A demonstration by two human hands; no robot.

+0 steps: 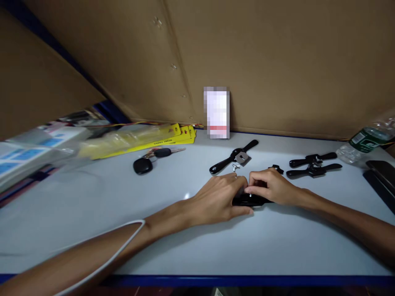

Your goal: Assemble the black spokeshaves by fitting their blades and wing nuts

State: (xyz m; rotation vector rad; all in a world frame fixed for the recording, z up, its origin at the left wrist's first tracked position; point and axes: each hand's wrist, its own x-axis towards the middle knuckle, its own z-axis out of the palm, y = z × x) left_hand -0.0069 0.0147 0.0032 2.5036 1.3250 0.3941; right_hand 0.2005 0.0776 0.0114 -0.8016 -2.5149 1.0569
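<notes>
My left hand [220, 197] is closed around a black spokeshave [251, 200] lying on the table, its thumb along the near side. Over the same tool, the thumb and forefinger of my right hand [268, 187] pinch together; what they hold is hidden. A small shiny metal part [250, 195] shows just under those fingertips. Beyond my hands lies another spokeshave [233, 156] with a loose steel blade [242, 157] against it. A small silver screw [235, 167] sits between that tool and my left hand. Behind my right hand is a small black cap piece [276, 168].
Two more spokeshaves [314, 165] lie to the right, near a plastic bottle [364, 142] and a dark phone-like object [382, 176]. Keys [154, 157] and yellow packaging [145, 137] are at the left. A blurred upright screen [216, 113] leans on the cardboard wall [277, 61].
</notes>
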